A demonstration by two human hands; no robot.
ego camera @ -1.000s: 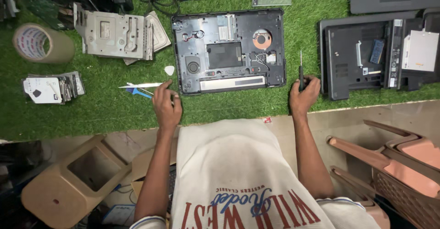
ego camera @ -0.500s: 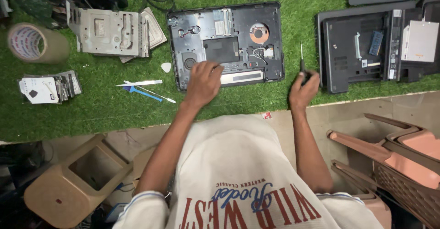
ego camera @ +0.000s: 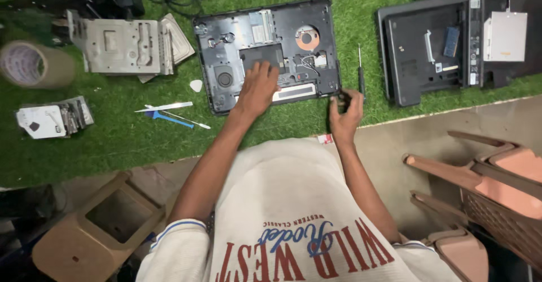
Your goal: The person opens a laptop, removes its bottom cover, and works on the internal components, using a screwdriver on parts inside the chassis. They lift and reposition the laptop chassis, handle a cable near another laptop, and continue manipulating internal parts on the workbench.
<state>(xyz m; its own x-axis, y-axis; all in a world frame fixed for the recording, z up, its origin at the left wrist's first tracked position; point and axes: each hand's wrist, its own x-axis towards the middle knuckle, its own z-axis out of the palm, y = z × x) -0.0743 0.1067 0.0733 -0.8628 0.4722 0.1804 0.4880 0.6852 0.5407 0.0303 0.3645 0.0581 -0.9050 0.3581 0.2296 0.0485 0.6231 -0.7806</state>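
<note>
An opened black laptop base (ego camera: pixel 265 28) lies bottom-up on green artificial turf, showing a copper fan, a speaker and wiring. My left hand (ego camera: pixel 257 87) rests flat on its near middle, fingers spread, holding nothing. My right hand (ego camera: pixel 345 111) is at the base's near right corner with the fingers curled. A thin black screwdriver (ego camera: pixel 360 70) points away from me beside that corner, and its handle end sits in those fingers.
A second opened laptop (ego camera: pixel 446 50) lies to the right. To the left are a metal drive cage (ego camera: pixel 121 45), a tape roll (ego camera: pixel 28 63), a hard drive (ego camera: pixel 51 117), a white pick (ego camera: pixel 196 85) and blue and white pry tools (ego camera: pixel 169 112). Plastic chairs (ego camera: pixel 485 186) and a brown stool (ego camera: pixel 96 225) stand close by.
My left hand moved from the turf near the pry tools up onto the laptop base. My right hand shifted left to the base's corner with the screwdriver.
</note>
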